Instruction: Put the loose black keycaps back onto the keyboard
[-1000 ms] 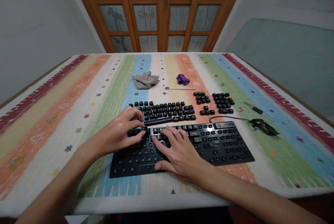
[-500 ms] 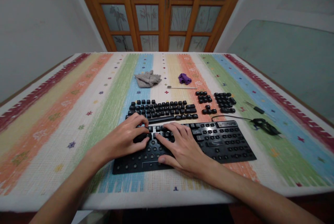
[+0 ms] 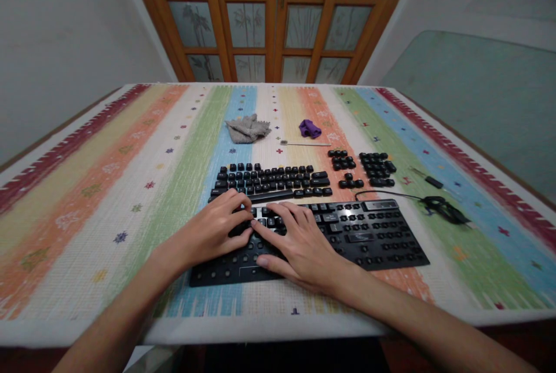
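A black keyboard (image 3: pixel 304 263) lies near the table's front edge, many of its switches bare. Some keycaps sit on its upper rows. Over its left part, my left hand (image 3: pixel 219 225) is closed, thumb and index finger pinched about a small black keycap that the fingers largely hide. My right hand (image 3: pixel 299 242) is open, its fingers spread over the middle of the keyboard. The right index fingertip touches the spot beside the left fingertips, and the right thumb rests low on the keyboard. Behind the keyboard, loose keycaps (image 3: pixel 271 178) are laid out in rows.
More loose keycaps (image 3: pixel 377 169) lie in groups at the right. Farther back are a grey cloth (image 3: pixel 247 130), a purple cloth (image 3: pixel 310 128) and a thin brush (image 3: pixel 304 143). The coiled cable (image 3: pixel 447 211) and a small dark-handled tool (image 3: pixel 433 182) lie at the right.
My right index fingertip has shifted left, up to my left fingertips. My left hand stays pinched in nearly the same place. The view has tilted slightly.
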Available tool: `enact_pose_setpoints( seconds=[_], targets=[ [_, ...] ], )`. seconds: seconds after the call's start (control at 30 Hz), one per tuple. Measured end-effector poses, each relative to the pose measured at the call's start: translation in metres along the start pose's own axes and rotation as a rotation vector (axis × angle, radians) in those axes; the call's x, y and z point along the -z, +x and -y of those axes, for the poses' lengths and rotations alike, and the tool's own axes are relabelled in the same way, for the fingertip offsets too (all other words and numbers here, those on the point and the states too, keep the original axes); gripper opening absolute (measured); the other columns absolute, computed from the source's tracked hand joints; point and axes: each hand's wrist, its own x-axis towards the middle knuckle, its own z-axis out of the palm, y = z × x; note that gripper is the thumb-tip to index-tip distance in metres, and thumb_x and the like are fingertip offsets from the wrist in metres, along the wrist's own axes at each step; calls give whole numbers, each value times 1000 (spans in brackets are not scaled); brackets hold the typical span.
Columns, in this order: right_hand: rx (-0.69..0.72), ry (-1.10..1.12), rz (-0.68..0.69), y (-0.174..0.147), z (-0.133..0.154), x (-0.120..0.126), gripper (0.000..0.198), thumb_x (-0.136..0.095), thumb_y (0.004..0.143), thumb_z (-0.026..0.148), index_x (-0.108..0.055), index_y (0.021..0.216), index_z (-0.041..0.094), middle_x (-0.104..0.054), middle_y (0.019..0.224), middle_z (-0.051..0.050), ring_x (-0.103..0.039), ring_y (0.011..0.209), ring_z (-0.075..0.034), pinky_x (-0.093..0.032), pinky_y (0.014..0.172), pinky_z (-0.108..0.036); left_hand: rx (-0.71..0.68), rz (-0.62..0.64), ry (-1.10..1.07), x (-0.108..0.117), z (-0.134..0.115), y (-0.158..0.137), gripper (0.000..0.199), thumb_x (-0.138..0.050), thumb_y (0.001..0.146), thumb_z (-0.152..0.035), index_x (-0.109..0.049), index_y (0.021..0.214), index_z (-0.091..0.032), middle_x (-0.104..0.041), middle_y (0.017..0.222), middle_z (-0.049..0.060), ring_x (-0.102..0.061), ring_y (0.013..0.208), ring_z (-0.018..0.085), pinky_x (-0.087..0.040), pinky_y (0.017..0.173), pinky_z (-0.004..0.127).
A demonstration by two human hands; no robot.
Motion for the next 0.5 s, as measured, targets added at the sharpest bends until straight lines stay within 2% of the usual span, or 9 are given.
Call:
enact_pose_setpoints(
  seconds=[0.5],
  targets=[
    [-13,-3,9,2,5,4,56,-42,99,57,-50,143,23,-44,145,-17,-37,130,-32,-35,103,-50,60,-29,-109,0,-1,-4,14,-56,95,-21,-67,102,-17,-59,102,8,-54,96,21,-49,87,38]
  ],
)
